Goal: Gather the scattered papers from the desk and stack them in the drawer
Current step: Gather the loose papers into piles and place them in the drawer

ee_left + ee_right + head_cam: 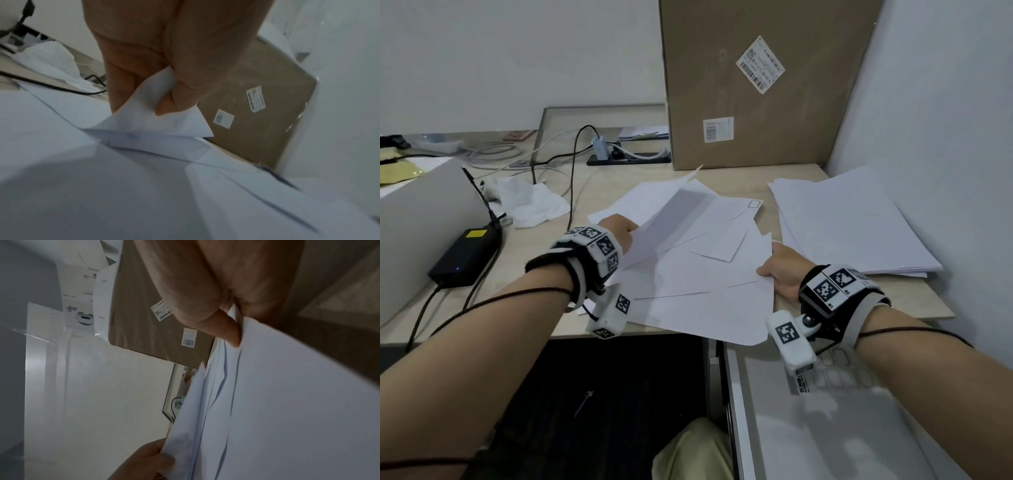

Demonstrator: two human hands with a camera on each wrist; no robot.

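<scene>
In the centre of the head view, the left hand (619, 228) is pinching the left edge of the loose papers (698, 274) while the right hand (780, 267) is gripping their right edge, thumb on top, the fanned sheets overhanging the desk's (544, 260) front edge. A separate paper stack (849, 222) is lying at the right, the open drawer (825, 428) showing at lower right, the cardboard box (756, 85) standing at upper centre.

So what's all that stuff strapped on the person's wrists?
Each bare forearm ends in a black-and-white wrist strap carrying white blocks printed with black square codes. A small white camera hangs under each wrist, and a thin dark cable trails along each arm.
</scene>
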